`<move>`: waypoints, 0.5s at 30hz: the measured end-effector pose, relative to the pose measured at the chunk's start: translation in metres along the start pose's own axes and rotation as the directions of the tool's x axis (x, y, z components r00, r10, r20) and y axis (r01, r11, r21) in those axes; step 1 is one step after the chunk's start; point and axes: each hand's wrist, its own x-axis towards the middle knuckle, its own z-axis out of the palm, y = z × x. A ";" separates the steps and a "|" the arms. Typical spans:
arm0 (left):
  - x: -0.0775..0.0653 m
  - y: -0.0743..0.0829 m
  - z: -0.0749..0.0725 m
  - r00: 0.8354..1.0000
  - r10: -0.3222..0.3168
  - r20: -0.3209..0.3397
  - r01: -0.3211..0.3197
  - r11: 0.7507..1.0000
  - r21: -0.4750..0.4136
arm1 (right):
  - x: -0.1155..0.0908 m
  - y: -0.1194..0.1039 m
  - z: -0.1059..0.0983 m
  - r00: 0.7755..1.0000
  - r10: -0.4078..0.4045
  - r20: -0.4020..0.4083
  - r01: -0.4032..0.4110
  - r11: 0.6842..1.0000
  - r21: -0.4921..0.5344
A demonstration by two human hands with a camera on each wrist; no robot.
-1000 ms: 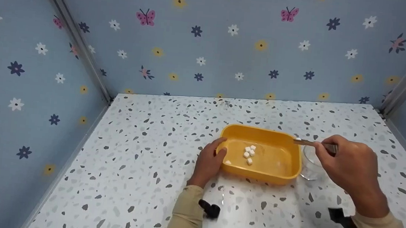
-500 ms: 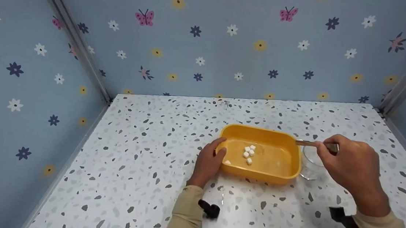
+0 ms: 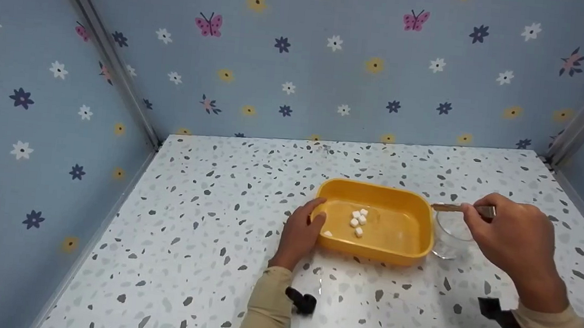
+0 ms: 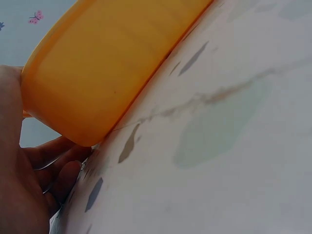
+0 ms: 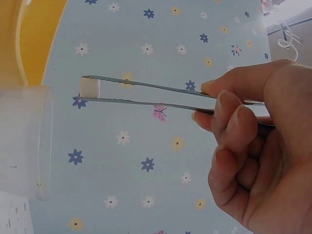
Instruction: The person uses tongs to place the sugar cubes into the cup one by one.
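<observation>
My left hand (image 3: 300, 236) grips the left end of a yellow plastic tub (image 3: 369, 251), thumb at the rim and fingers down the outside. Several small white cubes (image 3: 354, 222) lie inside it, left of its middle. My right hand (image 3: 518, 242) pinches metal tweezers (image 3: 454, 208) between thumb and fingers. In the right wrist view, one white cube (image 5: 90, 88) is held between the tweezer tips. The tips are over the far side of a clear glass (image 3: 446, 246), which stands close against the tub's right end. The glass (image 5: 24, 141) is partly hidden by my right hand in the head view.
The white speckled tabletop (image 3: 202, 219) extends left of and in front of the tub. Blue floral panels (image 3: 331, 72) stand along the back and sides. A black wrist mount (image 3: 301, 301) sticks out from the left sleeve.
My right hand and the tweezers have moved slightly right, from the tub's far right corner to over the glass. The left hand and the tub stay still.
</observation>
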 end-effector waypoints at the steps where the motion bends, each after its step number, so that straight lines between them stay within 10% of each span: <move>1: 0.000 0.000 0.000 1.000 0.001 -0.001 -0.001 1.000 0.002 | 0.000 0.000 -0.001 1.000 0.003 0.001 -0.003 1.000 -0.002; 15: 0.001 -0.003 0.002 0.999 0.035 -0.011 -0.035 0.999 -0.003 | 0.000 0.005 -0.007 0.997 0.063 0.054 -0.061 0.997 -0.038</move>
